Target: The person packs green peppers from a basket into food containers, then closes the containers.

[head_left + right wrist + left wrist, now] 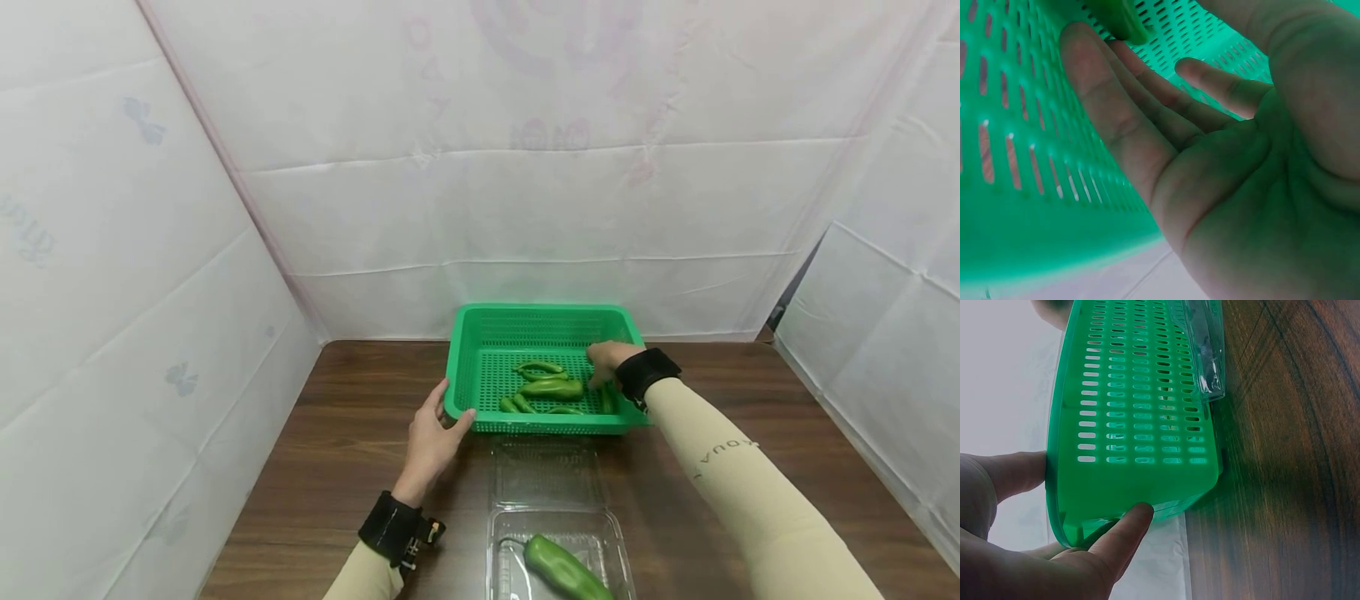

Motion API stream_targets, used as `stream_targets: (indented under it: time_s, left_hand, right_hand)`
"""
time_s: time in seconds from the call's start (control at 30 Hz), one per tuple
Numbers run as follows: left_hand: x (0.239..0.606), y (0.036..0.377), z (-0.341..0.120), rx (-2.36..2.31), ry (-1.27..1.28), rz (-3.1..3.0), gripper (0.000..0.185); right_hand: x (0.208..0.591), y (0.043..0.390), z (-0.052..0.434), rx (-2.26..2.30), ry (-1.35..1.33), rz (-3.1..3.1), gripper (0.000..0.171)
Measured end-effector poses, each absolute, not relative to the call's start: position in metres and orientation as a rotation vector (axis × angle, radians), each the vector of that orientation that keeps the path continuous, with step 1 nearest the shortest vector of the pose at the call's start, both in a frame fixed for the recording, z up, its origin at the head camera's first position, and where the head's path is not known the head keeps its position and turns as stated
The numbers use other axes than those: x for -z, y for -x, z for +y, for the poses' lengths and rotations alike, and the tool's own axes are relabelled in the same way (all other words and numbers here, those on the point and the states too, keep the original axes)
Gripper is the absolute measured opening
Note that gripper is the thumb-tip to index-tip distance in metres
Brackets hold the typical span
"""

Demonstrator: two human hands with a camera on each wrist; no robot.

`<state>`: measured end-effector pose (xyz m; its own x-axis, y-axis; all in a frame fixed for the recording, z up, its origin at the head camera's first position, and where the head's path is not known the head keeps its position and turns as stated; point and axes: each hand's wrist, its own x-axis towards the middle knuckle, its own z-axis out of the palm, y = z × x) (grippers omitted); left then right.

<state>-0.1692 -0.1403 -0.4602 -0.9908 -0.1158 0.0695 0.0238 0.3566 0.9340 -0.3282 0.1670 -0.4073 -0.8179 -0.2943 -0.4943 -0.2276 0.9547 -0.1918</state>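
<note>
My left hand [432,442] grips the front left corner of a green plastic basket [622,315], its thumb at the rim and a finger against the outer wall. My right hand [606,360] reaches into the basket's right side. In the right wrist view its palm is bare and its fingers [1094,75] are extended close to a green pepper [1119,19]. Several green peppers of different sizes lie in the basket, among them a large one [551,389] in the middle and a slim curved one [540,366] behind it.
A clear plastic clamshell box [492,575] stands in front of the basket, its lid [547,475] folded back toward it. One large green pepper [566,569] lies in the box. The brown wooden table [337,433] is bordered by white sheeting [525,217].
</note>
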Motion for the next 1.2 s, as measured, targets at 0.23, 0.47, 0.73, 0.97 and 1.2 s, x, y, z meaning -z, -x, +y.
stream_targets:
  time_s: [0.23,0.47,0.73,0.97,1.2]
  left_hand:
    - [0.461,0.168,-0.140,1.722,-0.058,-2.476,0.075]
    - [0.462,0.168,-0.138,1.738,-0.068,-2.464,0.074]
    - [0.463,0.171,-0.138,1.728,-0.071,-2.458,0.074]
    - [0.462,0.172,-0.140,1.725,-0.080,-2.464,0.074]
    - [0.463,0.172,-0.141,1.718,-0.085,-2.465,0.074]
  right_hand:
    - [0.423,0.334,0.169,0.148,0.334,2.545,0.056]
    - [0.425,0.330,0.167,0.147,0.334,2.496,0.053]
    - [0.429,0.335,0.170,0.162,0.388,2.512,0.053]
    - [0.434,0.343,0.171,0.128,0.417,2.541,0.046]
    - [0.435,0.344,0.169,0.141,0.425,2.537,0.044]
